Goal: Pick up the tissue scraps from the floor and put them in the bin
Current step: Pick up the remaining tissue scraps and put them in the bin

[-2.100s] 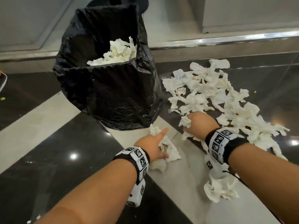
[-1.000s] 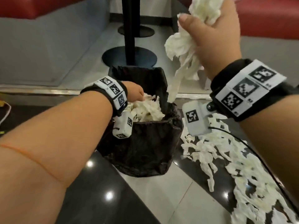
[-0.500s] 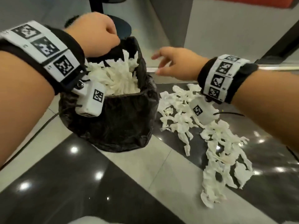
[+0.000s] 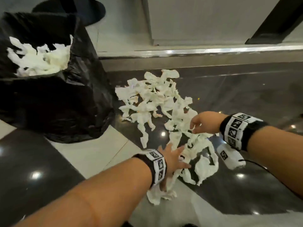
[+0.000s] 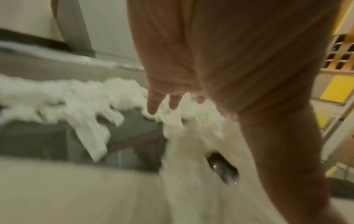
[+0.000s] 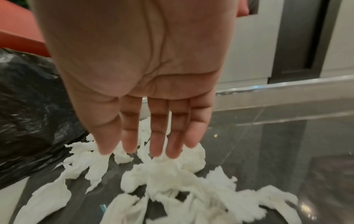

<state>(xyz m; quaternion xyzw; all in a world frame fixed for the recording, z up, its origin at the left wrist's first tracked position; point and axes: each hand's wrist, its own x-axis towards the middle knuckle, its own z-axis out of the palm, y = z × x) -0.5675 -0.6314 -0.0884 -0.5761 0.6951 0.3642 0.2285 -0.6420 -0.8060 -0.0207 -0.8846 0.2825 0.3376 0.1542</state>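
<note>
My last handfuls are in the bin [image 4: 41, 102], so both empty, open hands [image 4: 173, 158] [image 4: 204, 122] reach the scraps [image 4: 152, 99] again.

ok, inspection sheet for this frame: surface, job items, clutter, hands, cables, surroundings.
Surface: glossy floor of dark and pale tiles, with light glare.
Job's things: tissue scraps spread on the floor right of the bin; the black-lined bin already holds a heap of tissue.
Clutter: nothing seen beyond a few tiny specks on the dark tile.
Hands: left hand open, fingers spread on the near scraps; right hand open, straight fingers just above the pile, holding nothing.
Cables: thin black cable from the right wrist camera.
Surroundings: metal-edged step behind, dark round base behind the bin.
</note>
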